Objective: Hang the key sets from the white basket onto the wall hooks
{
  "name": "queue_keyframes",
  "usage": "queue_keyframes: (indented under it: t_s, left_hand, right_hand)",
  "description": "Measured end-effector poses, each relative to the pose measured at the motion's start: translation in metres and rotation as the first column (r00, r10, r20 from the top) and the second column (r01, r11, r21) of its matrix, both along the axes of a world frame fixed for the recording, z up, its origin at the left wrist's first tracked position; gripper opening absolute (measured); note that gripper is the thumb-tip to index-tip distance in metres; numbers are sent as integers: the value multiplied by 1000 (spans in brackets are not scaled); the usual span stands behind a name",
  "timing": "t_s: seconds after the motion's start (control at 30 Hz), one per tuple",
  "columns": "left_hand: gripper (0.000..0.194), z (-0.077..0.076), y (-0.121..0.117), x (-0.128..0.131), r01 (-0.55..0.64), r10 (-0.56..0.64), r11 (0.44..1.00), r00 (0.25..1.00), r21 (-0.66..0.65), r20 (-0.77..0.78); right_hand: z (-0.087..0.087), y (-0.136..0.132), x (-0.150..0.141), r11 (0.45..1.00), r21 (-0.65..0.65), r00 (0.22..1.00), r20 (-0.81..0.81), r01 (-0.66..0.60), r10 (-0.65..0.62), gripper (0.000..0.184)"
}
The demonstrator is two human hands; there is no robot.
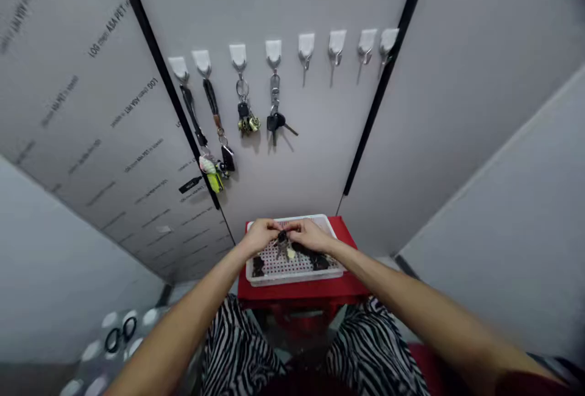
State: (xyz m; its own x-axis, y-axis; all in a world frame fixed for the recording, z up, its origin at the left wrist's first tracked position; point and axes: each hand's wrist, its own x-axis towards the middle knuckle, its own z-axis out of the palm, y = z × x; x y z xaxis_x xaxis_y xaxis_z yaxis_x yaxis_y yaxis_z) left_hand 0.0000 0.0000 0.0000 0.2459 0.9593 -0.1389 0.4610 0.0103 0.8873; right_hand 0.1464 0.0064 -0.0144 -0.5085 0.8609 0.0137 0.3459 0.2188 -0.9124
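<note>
My left hand (261, 236) and my right hand (311, 234) meet over a white perforated plastic basket (292, 278). Pinched between their fingertips is a bunch of keys (282, 242) with a black top part; its metal keys dangle below. Both hands are closed on it, and the fingers partly hide its upper end. Beneath my right hand, dark items (319, 260) lie in the basket, too dim to name exactly. A small pale-yellow piece (291, 254) is beside the dangling keys. Another dark bunch (258, 266) rests at the basket's left end.
The basket sits on a red stool (315, 289) between my knees. Ahead, a pale panel carries a row of white hooks (306, 45). Key bunches (248, 119) and strapped keyrings (211, 100) hang from the left ones. Black-handled scissors (121, 334) lie at lower left.
</note>
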Motion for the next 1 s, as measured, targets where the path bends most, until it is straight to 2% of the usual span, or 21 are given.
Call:
queue_keyframes:
  t_s: [0.1, 0.17, 0.23, 0.3, 0.37, 0.4, 0.5, 0.6, 0.77, 0.87, 1.0]
  left_hand:
    - [12, 9, 5, 2, -37, 41, 996, 998, 86, -38]
    - [13, 20, 6, 3, -25, 48, 979, 993, 202, -109]
    - [13, 35, 4, 4, 24, 57, 935, 974, 353, -218]
    - [15, 52, 1, 7, 105, 59, 868, 948, 485, -311]
    - [18, 68, -1, 11, 171, 40, 822, 934, 543, -355]
    - [20, 76, -1, 12, 186, 25, 818, 934, 544, -357]
    - [21, 93, 1, 15, 144, 18, 858, 951, 493, -309]
    - [16, 104, 4, 17, 83, 22, 888, 975, 452, -223]
    - [9, 116, 11, 24, 92, -83, 904, 996, 417, -41]
    - [7, 130, 19, 30, 40, -78, 886, 995, 463, 64]
    - [6, 157, 31, 36, -83, 2, 795, 991, 601, 134]
  right_hand:
    - [11, -1, -1, 996, -56, 996, -56, 65, -68, 18]
    - [19, -2, -1, 993, -82, 988, -122, 82, -92, 19]
    - [29, -2, 0, 993, -82, 976, -192, 85, -100, 20]
    - [39, -1, 2, 992, -59, 966, -231, 107, -118, 22]
    - [51, 2, 5, 992, -24, 962, -241, 126, -128, 26]
    - [58, 4, 7, 993, -10, 963, -241, 122, -121, 24]
    - [76, 8, 13, 997, 26, 972, -225, 76, -68, 13]
    - [89, 9, 18, 993, 75, 978, -197, 88, -72, 13]
    - [103, 9, 20, 981, 163, 976, -205, 103, -68, 14]
    - [121, 12, 20, 960, 193, 957, -248, 203, -152, 12]
    - [168, 24, 21, 916, 229, 910, -336, 330, -244, 12]
